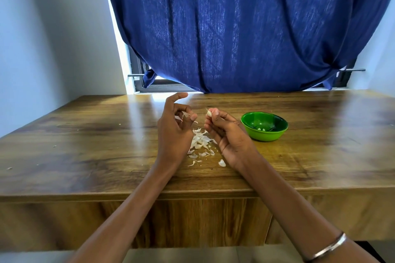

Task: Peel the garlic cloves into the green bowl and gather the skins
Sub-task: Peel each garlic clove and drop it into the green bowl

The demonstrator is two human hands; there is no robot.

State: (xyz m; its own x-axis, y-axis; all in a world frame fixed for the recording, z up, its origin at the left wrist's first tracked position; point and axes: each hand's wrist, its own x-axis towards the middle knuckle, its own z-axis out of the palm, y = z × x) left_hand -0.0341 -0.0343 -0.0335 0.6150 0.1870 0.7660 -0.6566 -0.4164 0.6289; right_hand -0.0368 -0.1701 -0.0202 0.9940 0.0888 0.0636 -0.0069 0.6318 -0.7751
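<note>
The person's right hand [226,134] is raised above the counter [85,134], its fingers [215,113] clamped on one garlic clove [209,113]. The clove stands roughly upright, its long axis near vertical and its thin tip pointing up and slightly left. The left hand [174,132] is just left of it, fingers curled and pinching a thin scrap of skin [185,114], with the forefinger stretched away toward the far side. Between and below the two hands lies one loose pile of skins [199,142] on the counter, with a few stray flakes nearer the edge; they are too many and too overlapped to count. To the right stands one green bowl [277,134], upright, with two or three pale peeled cloves [261,129] at its bottom. A metal bangle [329,247] circles the right wrist.
</note>
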